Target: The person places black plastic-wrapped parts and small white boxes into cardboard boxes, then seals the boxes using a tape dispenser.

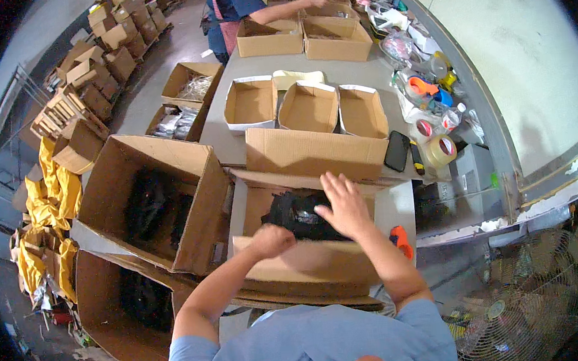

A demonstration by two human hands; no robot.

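Note:
An open cardboard box [245, 214] stands right in front of me with a pile of black items [305, 214] inside. Something on the pile shines like clear plastic, but its kind is unclear. My right hand [342, 203] is over the right part of the pile, fingers stretched out; I cannot tell whether it touches the items. At the near side of the box, my left hand [271, 241] is curled closed beside the black items and above the near flap [302, 257]. Whatever its fingers hold, if anything, is hidden.
Two large cartons [199, 208] with black contents stand at my left. Ahead are several small open boxes [308, 109], a phone [397, 151] and tape rolls [441, 149]. An orange tool [400, 241] and a fan [509, 309] are at right. A co-worker [241, 4] reaches over boxes farther off.

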